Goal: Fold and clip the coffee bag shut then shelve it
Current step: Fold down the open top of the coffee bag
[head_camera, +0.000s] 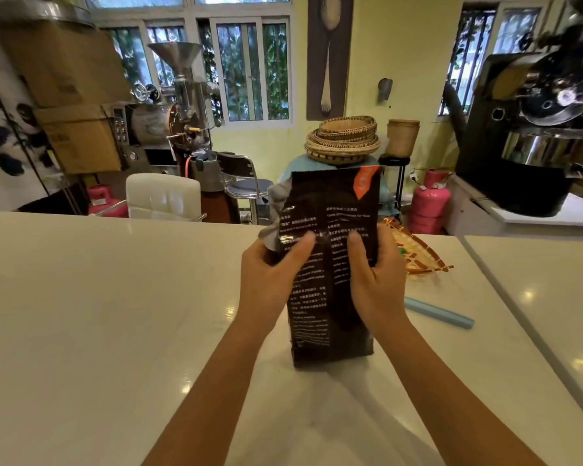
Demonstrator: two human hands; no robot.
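A tall dark coffee bag [330, 210] with white print and an orange tab at its top right stands upright on the white counter [115, 297]. Its top is unfolded and its silver lining shows at the upper left edge. My left hand [273, 274] grips the bag's left side, thumb across the front. My right hand [377, 277] grips its right side in the same way. A light blue bar-shaped clip [440, 312] lies flat on the counter just right of my right wrist.
A woven fan-shaped tray [418, 253] lies on the counter behind my right hand. A seam [505, 297] splits off a second counter at the right, with a black roaster [535, 129] beyond. Chairs, baskets, a pink gas cylinder and a silver roaster stand behind.
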